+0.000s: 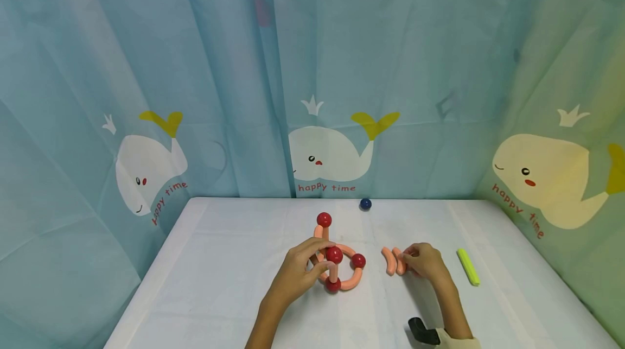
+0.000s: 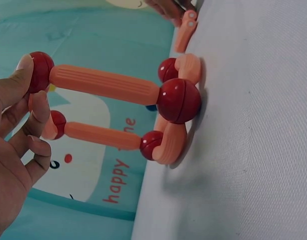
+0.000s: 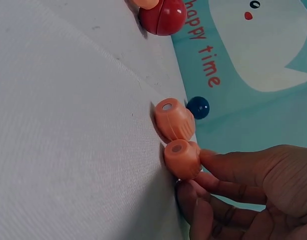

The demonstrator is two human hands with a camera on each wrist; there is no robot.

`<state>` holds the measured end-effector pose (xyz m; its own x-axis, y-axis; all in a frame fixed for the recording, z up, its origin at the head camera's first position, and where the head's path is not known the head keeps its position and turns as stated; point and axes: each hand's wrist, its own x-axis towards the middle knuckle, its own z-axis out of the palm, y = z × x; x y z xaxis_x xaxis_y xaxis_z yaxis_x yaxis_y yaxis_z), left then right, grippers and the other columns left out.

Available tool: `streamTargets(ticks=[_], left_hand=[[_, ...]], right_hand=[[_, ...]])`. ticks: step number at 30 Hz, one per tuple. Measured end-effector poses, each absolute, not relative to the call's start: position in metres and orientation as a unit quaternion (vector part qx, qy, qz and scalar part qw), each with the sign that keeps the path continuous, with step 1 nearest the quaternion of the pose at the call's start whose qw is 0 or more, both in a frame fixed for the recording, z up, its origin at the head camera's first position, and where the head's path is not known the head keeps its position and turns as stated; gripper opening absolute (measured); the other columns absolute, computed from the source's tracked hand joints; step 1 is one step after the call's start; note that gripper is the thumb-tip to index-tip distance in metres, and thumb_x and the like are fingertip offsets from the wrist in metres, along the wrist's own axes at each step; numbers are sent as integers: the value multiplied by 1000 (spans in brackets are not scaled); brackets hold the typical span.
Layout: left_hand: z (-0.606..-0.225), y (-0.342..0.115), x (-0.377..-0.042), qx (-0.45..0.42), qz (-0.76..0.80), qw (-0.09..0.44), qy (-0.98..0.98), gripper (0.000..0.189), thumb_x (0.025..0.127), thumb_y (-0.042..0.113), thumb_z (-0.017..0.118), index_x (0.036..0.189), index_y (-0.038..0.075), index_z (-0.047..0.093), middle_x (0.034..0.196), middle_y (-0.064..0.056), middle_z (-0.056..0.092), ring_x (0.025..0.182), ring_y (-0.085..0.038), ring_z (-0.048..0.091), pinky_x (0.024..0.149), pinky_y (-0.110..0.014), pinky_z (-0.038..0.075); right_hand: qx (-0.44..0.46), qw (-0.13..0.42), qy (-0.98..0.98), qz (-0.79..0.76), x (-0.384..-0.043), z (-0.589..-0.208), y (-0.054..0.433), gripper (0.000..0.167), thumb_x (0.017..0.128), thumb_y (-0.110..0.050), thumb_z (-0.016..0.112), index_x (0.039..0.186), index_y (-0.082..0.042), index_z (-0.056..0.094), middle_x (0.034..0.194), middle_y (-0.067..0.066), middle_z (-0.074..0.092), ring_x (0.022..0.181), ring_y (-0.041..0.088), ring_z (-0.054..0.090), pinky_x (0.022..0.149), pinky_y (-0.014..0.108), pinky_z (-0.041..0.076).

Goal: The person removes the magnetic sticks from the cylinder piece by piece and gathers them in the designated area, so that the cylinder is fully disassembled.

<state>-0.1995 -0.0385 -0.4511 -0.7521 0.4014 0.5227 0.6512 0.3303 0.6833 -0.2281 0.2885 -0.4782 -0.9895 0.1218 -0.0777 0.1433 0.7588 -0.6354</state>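
My left hand [image 1: 293,272] pinches a red ball [image 2: 41,72] at the top of an upright straight orange rod [image 2: 106,85]. That rod rises from another red ball [image 2: 179,101] on a magnetic-stick structure. Curved orange rods [image 1: 352,283] and red balls form its ring-shaped base on the table. A second upright rod [image 2: 103,134] stands behind, with a curved rod at its top end. To the right, my right hand [image 1: 428,263] holds a loose curved orange rod [image 3: 182,159] between thumb and fingers. Against it lies another curved orange rod [image 1: 389,261]; pale discs show in their ends.
A dark blue ball [image 1: 365,204] sits at the table's far edge. Right of my right hand lies a yellow-green straight stick [image 1: 468,267]. The white table [image 1: 219,284] backs onto a blue curtain [image 1: 234,94] printed with whales.
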Motion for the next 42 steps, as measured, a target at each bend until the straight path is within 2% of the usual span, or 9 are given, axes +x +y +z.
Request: streamTargets(ticks=[5, 18, 23, 30, 32, 38, 42], left_hand=[[-451, -38, -199, -327, -478, 130, -805, 33, 89, 25, 70, 119, 10, 67, 116, 1, 68, 77, -3, 56, 68, -17, 52], [-454, -38, -202, -333, -475, 132, -804, 34, 90, 27, 69, 119, 11, 67, 114, 2, 68, 76, -3, 57, 67, -16, 53], [-453, -38, -201, -333, -476, 128, -804, 33, 92, 29, 68, 119, 11, 67, 115, 3, 68, 75, -4, 57, 67, -17, 53], [-452, -38, -200, -328, -477, 123, -806, 33, 91, 29, 68, 119, 12, 67, 115, 3, 68, 75, -1, 56, 68, -17, 53], [-452, -38, -200, -329, -476, 123, -806, 32, 91, 28, 69, 119, 12, 67, 116, 3, 67, 75, -1, 56, 68, -17, 53], [-452, -38, -199, -329, -476, 120, -806, 33, 90, 26, 70, 121, 13, 66, 115, 3, 67, 78, -5, 58, 69, -17, 54], [-453, -38, -200, -332, -474, 126, -806, 33, 91, 25, 70, 121, 14, 66, 116, 4, 67, 77, -4, 58, 70, -17, 53]], right_hand=[[55, 6, 946, -319, -228, -477, 289, 23, 88, -18, 68, 93, 4, 68, 80, 9, 66, 73, 19, 56, 59, 29, 43], [53, 4, 941, -333, -227, -477, 289, 22, 88, -16, 67, 93, 5, 68, 78, 7, 65, 68, 17, 57, 57, 29, 46], [44, -24, 944, -326, -223, -470, 285, 25, 92, -19, 64, 98, 5, 67, 80, 9, 66, 70, 18, 56, 57, 30, 44], [-27, -68, 943, -326, -219, -452, 265, 22, 92, -19, 67, 101, 1, 68, 82, 7, 68, 73, 15, 60, 59, 28, 47], [-47, -58, 941, -329, -218, -448, 256, 22, 93, -20, 66, 103, -1, 67, 81, 5, 67, 72, 14, 59, 59, 27, 46], [-100, 12, 926, -364, -213, -442, 224, 27, 92, -15, 67, 109, 4, 62, 76, 9, 66, 58, 20, 60, 48, 25, 48], [-88, 18, 928, -361, -208, -446, 202, 32, 87, -10, 72, 110, 8, 60, 74, 7, 65, 51, 18, 59, 46, 24, 48]])
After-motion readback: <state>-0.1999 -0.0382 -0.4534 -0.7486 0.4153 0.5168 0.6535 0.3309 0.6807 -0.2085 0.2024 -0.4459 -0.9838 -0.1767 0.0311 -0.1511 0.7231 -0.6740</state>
